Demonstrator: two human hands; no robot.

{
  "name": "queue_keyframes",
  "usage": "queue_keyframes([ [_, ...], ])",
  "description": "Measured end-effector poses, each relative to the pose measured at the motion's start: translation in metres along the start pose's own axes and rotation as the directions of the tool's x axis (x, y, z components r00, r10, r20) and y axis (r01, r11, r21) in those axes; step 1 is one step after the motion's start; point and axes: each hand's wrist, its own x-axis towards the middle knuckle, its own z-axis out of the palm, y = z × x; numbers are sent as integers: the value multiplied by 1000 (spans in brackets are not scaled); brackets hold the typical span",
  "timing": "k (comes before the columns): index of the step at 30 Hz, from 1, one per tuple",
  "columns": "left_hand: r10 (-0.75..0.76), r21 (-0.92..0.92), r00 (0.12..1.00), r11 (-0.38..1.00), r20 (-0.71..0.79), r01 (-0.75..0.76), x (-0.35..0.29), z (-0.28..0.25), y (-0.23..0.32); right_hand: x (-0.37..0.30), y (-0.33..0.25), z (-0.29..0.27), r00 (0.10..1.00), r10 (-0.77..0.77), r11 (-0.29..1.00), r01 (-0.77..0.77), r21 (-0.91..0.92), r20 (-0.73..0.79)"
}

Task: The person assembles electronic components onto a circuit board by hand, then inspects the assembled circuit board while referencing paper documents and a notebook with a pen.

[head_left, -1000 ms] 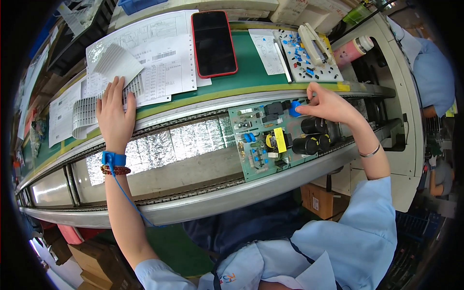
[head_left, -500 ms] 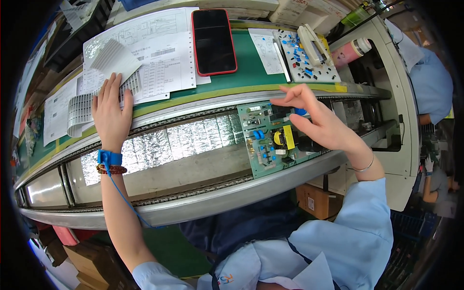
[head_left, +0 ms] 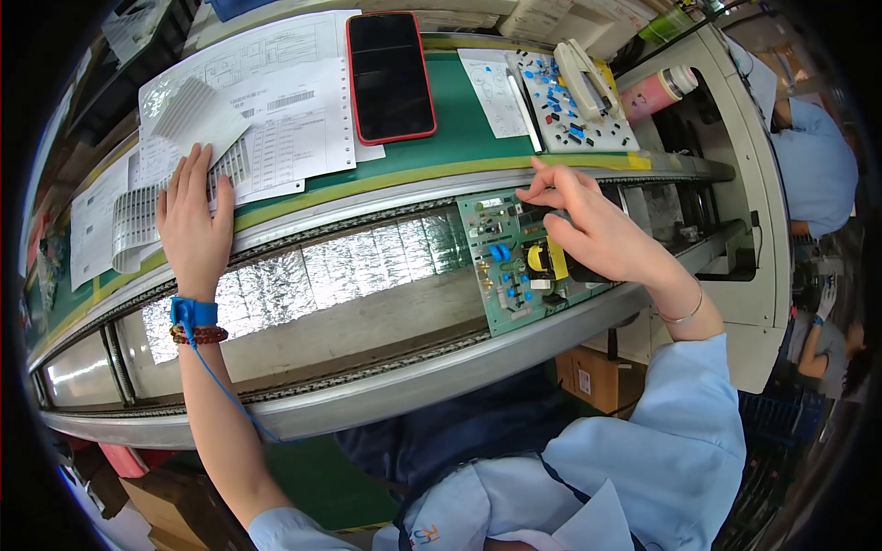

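My left hand point(head_left: 195, 230) lies flat with fingers stretched out, at the edge of a curled sheet of striped white labels point(head_left: 138, 225) on the printed papers point(head_left: 299, 124). A blue wrist strap with a cord and a beaded bracelet are round that wrist. My right hand point(head_left: 597, 225) is over the green circuit board point(head_left: 503, 312), its thumb and fingers apart and nothing visible between them. The board sits across the rails, carrying a yellow transformer point(head_left: 554, 259), blue disc parts point(head_left: 499, 253) and other components. My right hand hides part of it.
Behind the rail lie a red-cased phone point(head_left: 390, 83), a pen point(head_left: 525, 112) and a white board of loose components point(head_left: 588, 138) with a beige handset-shaped thing point(head_left: 581, 81). A pink bottle point(head_left: 657, 94) stands by the machine point(head_left: 770, 303). Another person's blue sleeve point(head_left: 813, 165) is at far right.
The view has shifted slightly, so the papers, phone and loose parts appear further left. The circuit board sits slightly further right under my right hand. Both hands keep nearly the same pose.
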Motion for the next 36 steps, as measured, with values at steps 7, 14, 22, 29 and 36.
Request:
queue_keyframes([
  [7,35,3,999,999,-14,-35,0,1,-2,-3,4,-1,997,-24,1000,23,-13,-72],
  [14,51,20,999,999,-16,-50,1,3,-3,-21,8,-1,980,-97,986,72,-151,-171],
  [22,60,32,998,998,-17,-59,2,1,-6,-88,9,19,961,-123,979,77,-188,-247],
  [29,53,9,998,999,-16,-53,3,4,-7,-86,10,26,925,-117,982,54,-181,-361],
  [36,19,36,1000,999,-3,-19,1,8,-8,-90,5,19,938,110,994,-112,13,-327],
])
